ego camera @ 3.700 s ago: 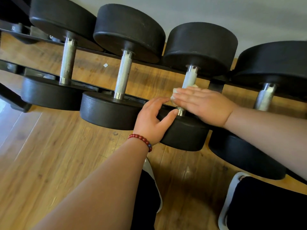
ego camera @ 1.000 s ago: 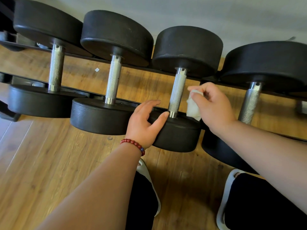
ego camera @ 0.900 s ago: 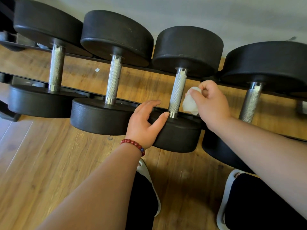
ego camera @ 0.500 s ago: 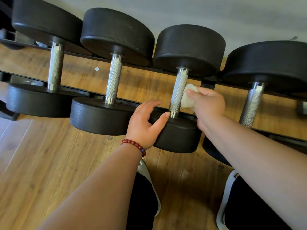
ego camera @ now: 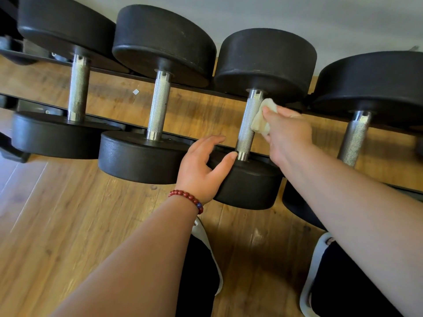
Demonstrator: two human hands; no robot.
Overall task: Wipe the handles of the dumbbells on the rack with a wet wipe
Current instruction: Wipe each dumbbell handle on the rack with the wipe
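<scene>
Several black dumbbells with knurled steel handles lie side by side on a low black rack (ego camera: 128, 128). My right hand (ego camera: 286, 133) holds a crumpled white wet wipe (ego camera: 261, 118) and presses it against the right side of the third dumbbell's handle (ego camera: 248, 124), near its upper end. My left hand (ego camera: 201, 167) rests on that dumbbell's near weight (ego camera: 249, 186), thumb beside the handle's base and fingers spread over the weight's edge. A red bead bracelet (ego camera: 186, 197) circles the left wrist.
Handles of neighbouring dumbbells stand at left (ego camera: 77, 88), centre left (ego camera: 159, 106) and right (ego camera: 353, 138). A wooden floor (ego camera: 68, 225) runs under the rack and a pale wall (ego camera: 297, 19) behind it. My black shoes (ego camera: 201, 271) with white soles sit below.
My right hand has brought the wipe from beside the third handle onto it and slid it up toward the far weight. My left hand has stayed on the near weight.
</scene>
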